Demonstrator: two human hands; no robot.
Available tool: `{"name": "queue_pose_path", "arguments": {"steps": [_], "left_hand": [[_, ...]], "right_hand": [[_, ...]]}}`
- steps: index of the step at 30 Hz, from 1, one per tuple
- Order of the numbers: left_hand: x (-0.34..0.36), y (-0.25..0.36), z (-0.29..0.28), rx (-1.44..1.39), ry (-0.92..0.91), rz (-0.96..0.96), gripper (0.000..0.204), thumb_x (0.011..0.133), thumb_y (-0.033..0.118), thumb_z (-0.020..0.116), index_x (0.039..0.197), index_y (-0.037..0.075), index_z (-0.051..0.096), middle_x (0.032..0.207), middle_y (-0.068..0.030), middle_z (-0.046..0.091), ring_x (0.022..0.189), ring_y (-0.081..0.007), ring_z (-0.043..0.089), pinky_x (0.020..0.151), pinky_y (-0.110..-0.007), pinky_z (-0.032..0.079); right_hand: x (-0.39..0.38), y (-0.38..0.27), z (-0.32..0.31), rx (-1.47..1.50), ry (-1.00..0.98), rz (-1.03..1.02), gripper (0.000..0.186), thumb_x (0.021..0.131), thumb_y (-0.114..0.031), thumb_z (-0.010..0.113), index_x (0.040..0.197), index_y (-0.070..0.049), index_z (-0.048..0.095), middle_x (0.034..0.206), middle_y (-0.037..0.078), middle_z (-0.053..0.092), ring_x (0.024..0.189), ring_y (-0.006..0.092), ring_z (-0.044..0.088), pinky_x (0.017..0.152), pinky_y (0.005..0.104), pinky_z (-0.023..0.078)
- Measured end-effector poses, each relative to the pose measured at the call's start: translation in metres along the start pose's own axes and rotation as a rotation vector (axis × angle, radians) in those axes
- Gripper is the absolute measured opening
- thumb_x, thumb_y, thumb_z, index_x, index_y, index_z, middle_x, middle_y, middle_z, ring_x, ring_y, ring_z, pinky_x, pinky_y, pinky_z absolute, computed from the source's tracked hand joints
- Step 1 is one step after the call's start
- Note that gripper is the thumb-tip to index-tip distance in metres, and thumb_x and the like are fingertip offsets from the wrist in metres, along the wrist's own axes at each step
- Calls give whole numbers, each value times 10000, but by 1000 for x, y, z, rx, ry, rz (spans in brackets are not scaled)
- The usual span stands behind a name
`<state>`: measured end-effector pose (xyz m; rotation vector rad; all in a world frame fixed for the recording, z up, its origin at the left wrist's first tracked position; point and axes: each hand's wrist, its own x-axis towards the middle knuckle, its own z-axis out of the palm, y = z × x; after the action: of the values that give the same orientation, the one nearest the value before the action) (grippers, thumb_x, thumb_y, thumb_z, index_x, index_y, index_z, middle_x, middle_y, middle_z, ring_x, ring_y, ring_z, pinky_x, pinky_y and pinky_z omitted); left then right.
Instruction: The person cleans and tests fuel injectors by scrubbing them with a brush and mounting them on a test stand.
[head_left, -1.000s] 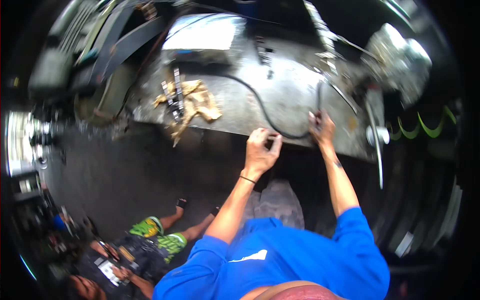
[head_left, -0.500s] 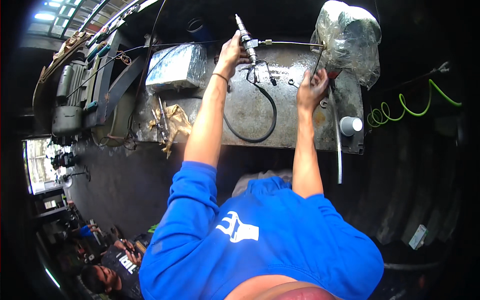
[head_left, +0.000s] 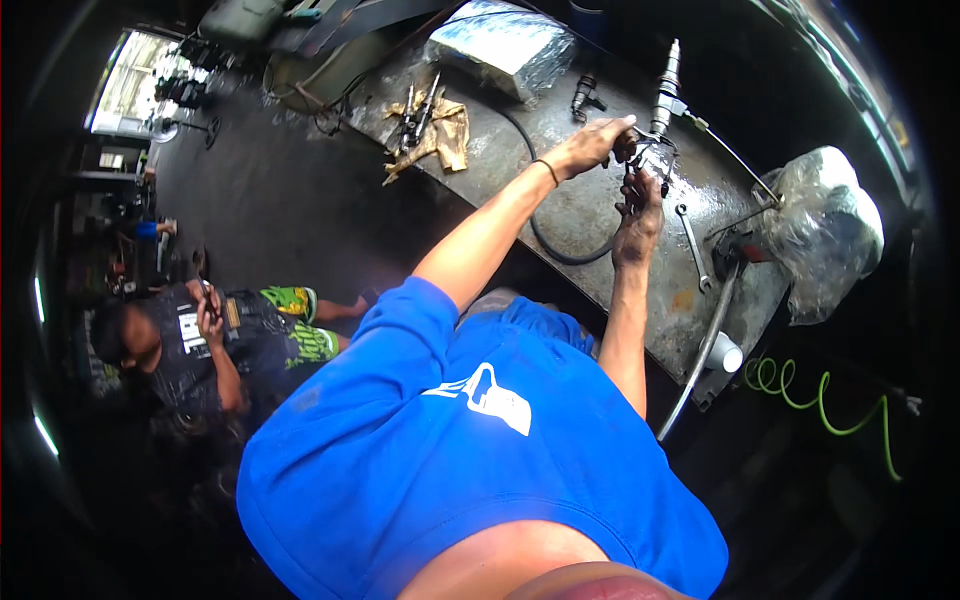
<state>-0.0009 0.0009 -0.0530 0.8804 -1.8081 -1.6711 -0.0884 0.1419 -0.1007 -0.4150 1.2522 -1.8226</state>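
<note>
Head camera: from a distance I watch the left hand [head_left: 598,147] and the right hand [head_left: 638,220] working close together, fingers smudged dark, at the foot of a slim metal nozzle [head_left: 668,92] in the upper right of the frame. Fingers on both are curled, but dark fittings and shadow hide the contact; I cannot tell what either one grasps. The nozzle, stepped and silvery, points to the top edge; a thin pipe [head_left: 737,160] meets its side and seems to prop it above the metal table [head_left: 490,170], likely leaving its lower end open to both hands. A black rubbery hose [head_left: 570,258] loops smoothly near centre, one end lost behind the right hand. A flat wrench [head_left: 693,245] lies just right, apparently parked within reach. At far right, crinkled clear plastic shrouds a bulky machine [head_left: 832,215], presumably against grime; a glossy wrapped box [head_left: 505,48] sits upper centre. Left of centre, a crumpled brown sheet [head_left: 453,135] lies under slender metal rods [head_left: 427,108], perhaps sparing them the scuffed steel.
</note>
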Motion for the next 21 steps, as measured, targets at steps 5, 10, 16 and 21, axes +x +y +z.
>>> {"name": "queue_pose_path", "arguments": {"steps": [5,10,16,21], "left_hand": [[2,-16,0,39,56,-64,559,1037,510,390,895,32,642,803,-40,611,768,-130,546,707,-279,434],[4,-5,19,280,175,47,553,1063,414,304,976,-35,615,945,-192,646,899,-312,590,839,-411,454],[9,-25,13,199,147,77,497,1041,350,263,964,-44,557,979,-286,636,918,-401,594,856,-469,443],[0,-26,11,-40,45,29,436,1065,393,304,971,84,597,807,31,550,711,-75,453,651,-249,390]], "right_hand": [[3,-4,40,-163,91,-94,479,995,-488,561,1205,-77,689,929,-33,608,809,73,470,713,254,367],[14,-11,46,-71,111,-155,344,1000,-414,592,1071,-110,735,827,-60,584,704,45,447,626,226,332],[21,1,32,-22,76,-74,319,980,-299,669,1075,-1,730,862,-4,672,750,37,537,656,208,431],[18,-7,37,115,52,-33,267,999,-320,627,1055,-66,689,779,-64,548,671,33,463,592,215,392]]}}
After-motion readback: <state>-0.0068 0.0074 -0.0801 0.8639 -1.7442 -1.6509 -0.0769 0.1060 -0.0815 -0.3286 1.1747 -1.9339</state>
